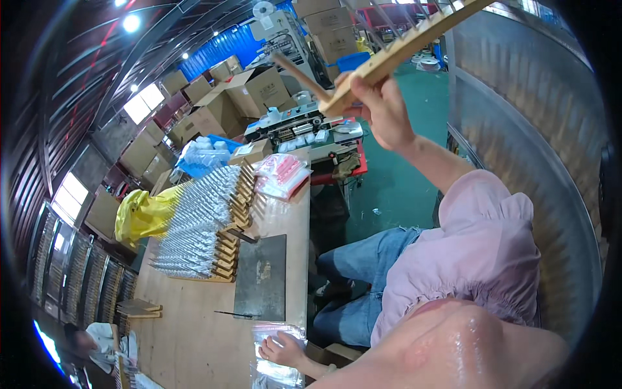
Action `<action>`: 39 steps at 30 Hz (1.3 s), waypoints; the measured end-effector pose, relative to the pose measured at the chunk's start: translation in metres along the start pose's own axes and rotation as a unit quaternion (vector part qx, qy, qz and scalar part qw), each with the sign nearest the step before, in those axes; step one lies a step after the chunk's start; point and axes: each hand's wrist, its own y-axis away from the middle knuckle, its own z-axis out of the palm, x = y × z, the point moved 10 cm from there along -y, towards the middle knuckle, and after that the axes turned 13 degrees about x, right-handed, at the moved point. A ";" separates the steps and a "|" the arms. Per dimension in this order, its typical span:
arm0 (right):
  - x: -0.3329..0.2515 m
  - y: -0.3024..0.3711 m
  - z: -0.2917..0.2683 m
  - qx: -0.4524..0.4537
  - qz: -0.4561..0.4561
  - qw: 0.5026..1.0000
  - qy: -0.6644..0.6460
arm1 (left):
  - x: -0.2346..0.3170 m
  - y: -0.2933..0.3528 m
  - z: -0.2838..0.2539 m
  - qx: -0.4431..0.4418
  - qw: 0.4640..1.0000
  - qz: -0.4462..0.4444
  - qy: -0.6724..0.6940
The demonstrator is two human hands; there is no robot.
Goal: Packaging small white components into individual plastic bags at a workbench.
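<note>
My right hand [383, 117] is raised at the upper right, its fingers closed round a wooden bar [395, 57] with thin metal pins along one side. A second wooden stick [299, 76] slants up and left from the same grip; whether the two are joined I cannot tell. Low on the table, my left hand [283, 351] lies with fingers spread on clear plastic bags [269, 373]. Ahead of it is a dark flat plate [260, 275], a thin dark rod [234, 315] at its near edge. Beyond stand stacked wooden bars [225, 256] bearing rows of silvery pins [188, 249].
The wooden table [188, 324] also carries a yellow cloth [139, 217], pink-and-white packets [282, 174] and small boards [139, 308]. Behind are a blue tray [210, 155], a machine [298, 126] and cardboard boxes [256, 91]. A co-worker [97, 343] is at lower left; a metal panel [518, 84] stands right.
</note>
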 end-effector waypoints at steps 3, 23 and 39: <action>-0.002 -0.021 0.018 -0.040 0.036 0.998 -0.015 | -0.001 -0.002 -0.002 0.009 1.000 0.002 -0.002; -0.145 -0.218 -0.214 0.145 -0.203 0.949 -0.193 | 0.008 -0.008 0.001 0.008 0.999 0.023 0.033; 0.349 0.213 0.100 -0.423 0.296 0.853 0.082 | 0.063 -0.042 -0.003 -0.029 0.996 0.071 -0.055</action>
